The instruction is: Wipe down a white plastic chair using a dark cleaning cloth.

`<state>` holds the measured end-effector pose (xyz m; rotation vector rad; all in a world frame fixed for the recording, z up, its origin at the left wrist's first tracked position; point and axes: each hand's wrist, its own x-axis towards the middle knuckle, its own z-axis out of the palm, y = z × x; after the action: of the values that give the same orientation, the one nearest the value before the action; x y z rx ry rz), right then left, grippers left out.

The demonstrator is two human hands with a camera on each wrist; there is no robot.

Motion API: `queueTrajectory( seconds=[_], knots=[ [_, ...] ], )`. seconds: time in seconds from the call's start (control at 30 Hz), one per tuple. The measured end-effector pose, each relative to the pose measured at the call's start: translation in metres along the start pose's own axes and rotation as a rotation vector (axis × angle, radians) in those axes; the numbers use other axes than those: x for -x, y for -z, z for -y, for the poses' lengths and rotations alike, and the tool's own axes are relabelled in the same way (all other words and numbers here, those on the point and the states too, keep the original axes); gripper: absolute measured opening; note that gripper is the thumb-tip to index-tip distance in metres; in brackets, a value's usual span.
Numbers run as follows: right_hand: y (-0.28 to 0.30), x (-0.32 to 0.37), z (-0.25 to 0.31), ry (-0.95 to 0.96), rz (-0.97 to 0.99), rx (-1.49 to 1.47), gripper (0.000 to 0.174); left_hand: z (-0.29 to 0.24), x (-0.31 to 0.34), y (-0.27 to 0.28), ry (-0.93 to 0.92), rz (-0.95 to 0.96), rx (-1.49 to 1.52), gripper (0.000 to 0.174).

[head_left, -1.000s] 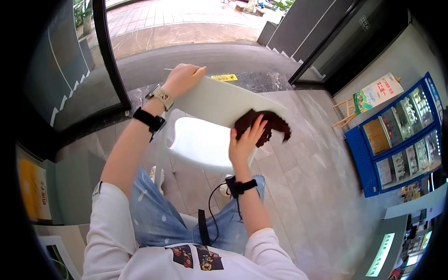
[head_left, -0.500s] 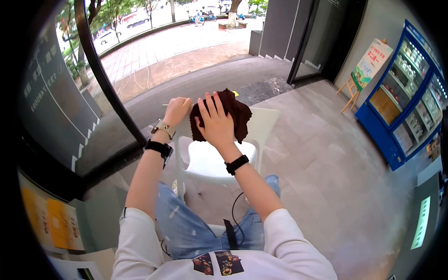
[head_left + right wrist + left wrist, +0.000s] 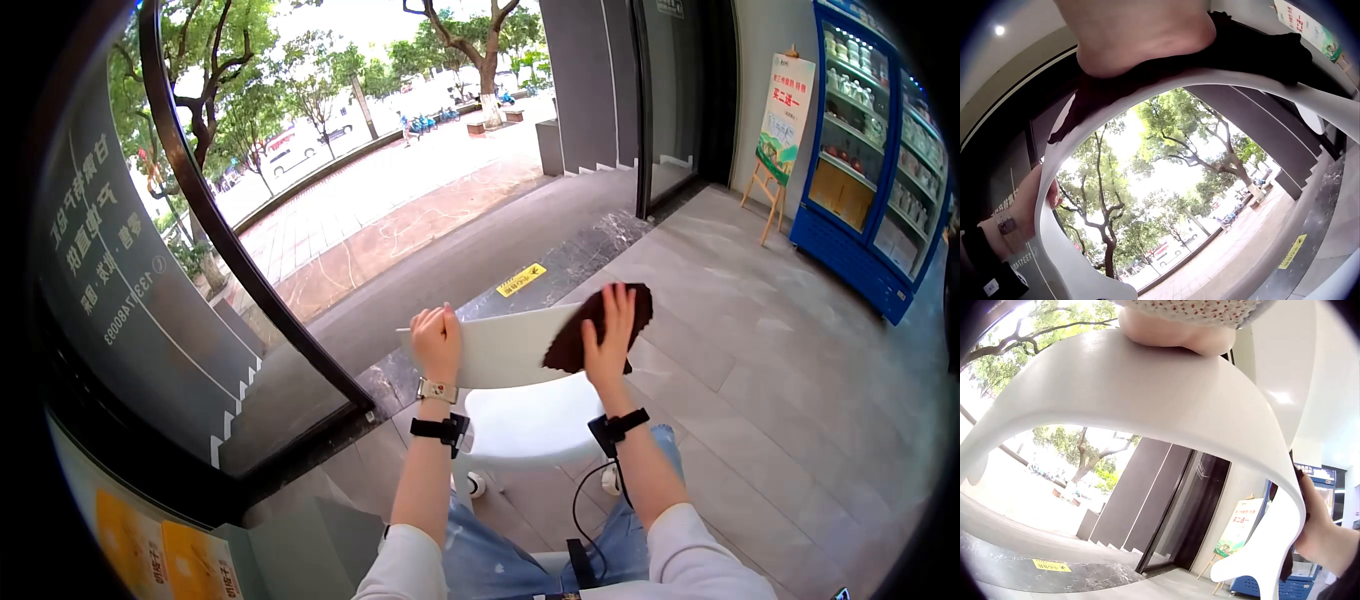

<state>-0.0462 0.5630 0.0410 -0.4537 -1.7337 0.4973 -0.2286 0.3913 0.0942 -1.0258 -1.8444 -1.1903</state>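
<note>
A white plastic chair (image 3: pixel 535 408) stands in front of the person, its backrest facing the doorway. At the left end of the backrest (image 3: pixel 505 350), the left hand (image 3: pixel 437 342) grips the top edge with curled fingers. The right hand (image 3: pixel 611 340) lies with fingers extended on a dark brown cloth (image 3: pixel 566 345), pressing it against the backrest's right end. In the right wrist view, the cloth (image 3: pixel 1254 53) drapes along the backrest's edge under the hand. The left wrist view shows the backrest (image 3: pixel 1147 387) arching below the left hand (image 3: pixel 1179 339).
Past the chair is a glass door frame (image 3: pixel 255 270) opening onto a paved area. A yellow floor sticker (image 3: pixel 521 280) marks the threshold. On the right stand a sign on an easel (image 3: pixel 785 110) and a blue display fridge (image 3: pixel 860 160). Yellow packages (image 3: pixel 165 555) sit at lower left.
The right hand slid the cloth left along the backrest, close to the left hand, then back to the right end. The left hand kept its grip. The head view tilted up.
</note>
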Motion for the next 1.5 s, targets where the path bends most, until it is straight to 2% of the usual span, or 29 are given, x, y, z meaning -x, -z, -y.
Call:
queueTrajectory(
  seconds=[0.1, 0.2, 0.27, 0.33, 0.4, 0.47, 0.53, 0.63, 0.8, 0.87, 0.97, 1.03, 1.1, 1.2, 1.33, 1.5],
  knots=[
    [-0.011, 0.003, -0.018, -0.278, -0.126, -0.119, 0.054, 0.0, 0.002, -0.001, 0.001, 0.009, 0.012, 0.036],
    [-0.015, -0.008, -0.013, -0.29, -0.103, -0.031, 0.051, 0.004, -0.002, 0.002, -0.041, 0.017, 0.002, 0.035],
    [-0.016, -0.019, 0.004, -0.156, -0.069, 0.064, 0.045, 0.003, 0.0, 0.003, -0.073, 0.002, 0.018, 0.033],
    [-0.014, -0.027, 0.041, -0.058, 0.047, 0.241, 0.044, 0.003, 0.003, 0.002, -0.091, -0.018, 0.022, 0.032],
    [-0.029, -0.019, 0.076, 0.139, 0.044, 0.349, 0.045, 0.005, 0.004, 0.001, -0.108, -0.034, 0.023, 0.031],
    [-0.042, -0.005, 0.112, 0.292, 0.206, 0.29, 0.042, 0.004, 0.004, 0.0, -0.112, -0.041, 0.007, 0.031],
    [-0.066, 0.009, 0.127, 0.519, 0.102, 0.342, 0.04, 0.008, 0.007, 0.003, -0.086, -0.014, 0.033, 0.032],
    [-0.073, 0.009, 0.126, 0.486, 0.107, 0.309, 0.039, 0.008, 0.009, -0.001, -0.074, 0.026, 0.038, 0.034],
    [-0.056, 0.006, 0.106, 0.608, 0.153, 0.304, 0.044, -0.004, 0.008, 0.006, -0.088, 0.035, 0.072, 0.032],
    [-0.047, 0.004, 0.092, 0.642, 0.129, 0.311, 0.045, 0.004, 0.01, 0.006, -0.077, 0.091, 0.084, 0.03],
    [-0.03, -0.001, 0.07, 0.531, 0.065, 0.329, 0.044, 0.003, 0.012, 0.007, -0.039, 0.15, 0.064, 0.033],
    [-0.021, -0.003, 0.049, 0.491, -0.009, 0.332, 0.042, 0.006, 0.015, 0.002, 0.044, 0.117, 0.145, 0.037],
    [-0.013, -0.007, 0.022, 0.433, -0.073, 0.315, 0.037, 0.003, 0.015, 0.005, 0.145, 0.171, 0.124, 0.039],
    [0.005, -0.018, -0.006, 0.424, -0.115, 0.306, 0.031, 0.004, 0.014, 0.003, 0.028, 0.086, 0.172, 0.038],
    [0.008, -0.013, 0.005, 0.389, -0.119, 0.255, 0.029, 0.002, 0.017, 0.008, -0.113, -0.063, 0.136, 0.035],
    [-0.018, 0.005, 0.028, 0.217, -0.215, 0.182, 0.033, 0.008, 0.021, 0.01, -0.103, -0.065, 0.103, 0.034]
  ],
)
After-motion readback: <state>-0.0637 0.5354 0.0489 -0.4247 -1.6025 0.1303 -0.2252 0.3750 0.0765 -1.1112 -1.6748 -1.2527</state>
